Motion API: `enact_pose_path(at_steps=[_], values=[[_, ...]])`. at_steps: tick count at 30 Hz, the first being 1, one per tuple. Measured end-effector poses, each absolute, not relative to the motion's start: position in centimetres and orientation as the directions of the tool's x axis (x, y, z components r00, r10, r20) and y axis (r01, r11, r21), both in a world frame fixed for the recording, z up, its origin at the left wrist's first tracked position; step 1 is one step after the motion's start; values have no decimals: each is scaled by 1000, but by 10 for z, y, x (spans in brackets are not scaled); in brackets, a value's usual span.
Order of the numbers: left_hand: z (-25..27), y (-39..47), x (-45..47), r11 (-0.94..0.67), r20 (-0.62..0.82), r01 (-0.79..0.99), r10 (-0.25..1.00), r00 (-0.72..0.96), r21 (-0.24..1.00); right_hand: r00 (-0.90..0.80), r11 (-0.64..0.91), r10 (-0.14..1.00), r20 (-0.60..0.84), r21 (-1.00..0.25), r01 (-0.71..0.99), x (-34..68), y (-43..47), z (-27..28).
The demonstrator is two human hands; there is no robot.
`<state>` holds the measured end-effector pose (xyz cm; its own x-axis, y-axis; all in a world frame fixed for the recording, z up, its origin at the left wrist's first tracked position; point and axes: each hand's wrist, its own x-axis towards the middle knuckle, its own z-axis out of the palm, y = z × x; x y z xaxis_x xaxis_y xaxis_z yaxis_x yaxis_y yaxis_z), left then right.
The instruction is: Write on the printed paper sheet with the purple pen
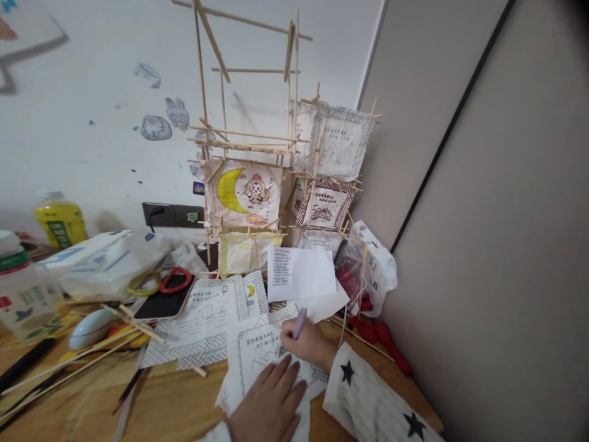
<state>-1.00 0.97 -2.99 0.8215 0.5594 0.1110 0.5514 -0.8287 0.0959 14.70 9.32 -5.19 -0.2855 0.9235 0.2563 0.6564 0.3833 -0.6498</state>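
Observation:
My right hand is closed around a purple pen, held over a thin white sheet of paper that bears handwriting and line drawings with a patterned border. The pen's tip is hidden behind my fingers. Flat on the lower part of that sheet lies my left hand, fingers stretched out. More drawn sheets with crosshatched borders lie to the left, one with a small yellow moon. Behind my right hand, a white page with written lines leans against a wooden stick frame.
Papered panels with drawings hang on the stick frame by the wall. On the left are a phone, red-handled scissors, a computer mouse, loose sticks and bottles. A plastic bag sits at the right.

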Motion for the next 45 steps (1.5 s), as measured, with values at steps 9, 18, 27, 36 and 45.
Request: enact_pose_path(at_steps=[9,18,27,36,45], values=[[-31,9,-9,-822,101,559,569,816,113,-251,357,934,255,-647,674,148,95,-54],[-32,10,-9,-819,99,566,573,813,94,-281,382,924,258,-664,643,146,92,-49],[-33,9,-11,-832,145,546,555,820,96,-298,378,925,237,-666,644,146,92,-48],[-28,8,-11,-827,108,554,562,820,102,-251,342,940,232,-665,664,147,95,-53],[-51,17,-7,-830,107,549,557,824,96,-254,339,940,226,-675,655,147,93,-53]])
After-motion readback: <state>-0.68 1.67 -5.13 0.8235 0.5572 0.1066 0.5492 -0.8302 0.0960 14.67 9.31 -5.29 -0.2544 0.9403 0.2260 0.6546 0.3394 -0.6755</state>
